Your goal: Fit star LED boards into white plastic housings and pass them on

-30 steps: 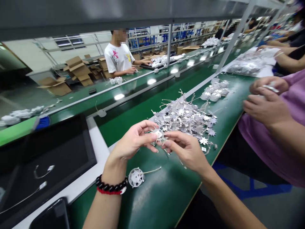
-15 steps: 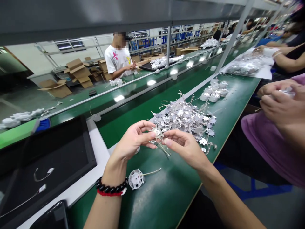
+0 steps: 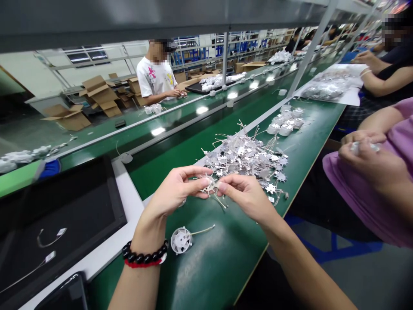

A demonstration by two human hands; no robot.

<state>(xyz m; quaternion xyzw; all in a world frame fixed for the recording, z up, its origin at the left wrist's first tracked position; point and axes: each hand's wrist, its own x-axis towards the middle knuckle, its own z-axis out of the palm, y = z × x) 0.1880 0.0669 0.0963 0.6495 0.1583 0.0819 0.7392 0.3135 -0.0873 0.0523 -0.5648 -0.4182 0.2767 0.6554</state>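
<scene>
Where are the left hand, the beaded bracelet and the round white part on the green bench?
Left hand (image 3: 172, 191): head view, middle of the hand.
Beaded bracelet (image 3: 146, 258): head view, black beads at the wrist.
Round white part (image 3: 180, 240): head view, its white face.

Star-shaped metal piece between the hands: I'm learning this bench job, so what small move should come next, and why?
Probably straighten the thin wires trailing from the star-shaped metal piece first. The left hand and right hand both pinch it, and the wires hang loose close to the pile of similar pieces, where they could likely snag.
</scene>
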